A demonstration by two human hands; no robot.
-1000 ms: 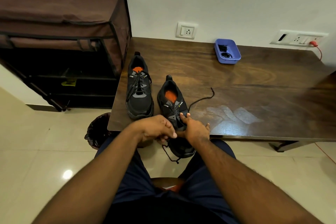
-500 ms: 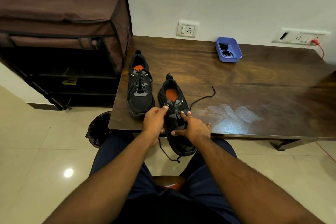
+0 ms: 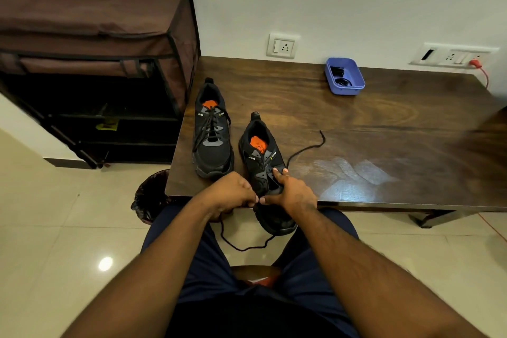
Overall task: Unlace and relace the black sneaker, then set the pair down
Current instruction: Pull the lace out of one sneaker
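Left hand [image 3: 233, 192] has been pulled back from the tongue to the toe eyelets of the nearer sneaker [image 3: 264, 173] — fingers curled, apparently pinching the lace [image 3: 241, 244]. Right hand [image 3: 290, 191] spread, pressing the upper. Slack should be drawn straight toward the grip — sneaker overhangs the table edge [image 3: 384, 204].

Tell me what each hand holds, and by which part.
Left hand pinches the black lace near the toe eyelets; right hand steadies the sneaker at its forefoot.

Both sneakers [image 3: 262, 170] are black with grey panels and orange insoles. The table [image 3: 384, 129] is dark wood-grain; the tray [image 3: 354, 88] beyond is blue.
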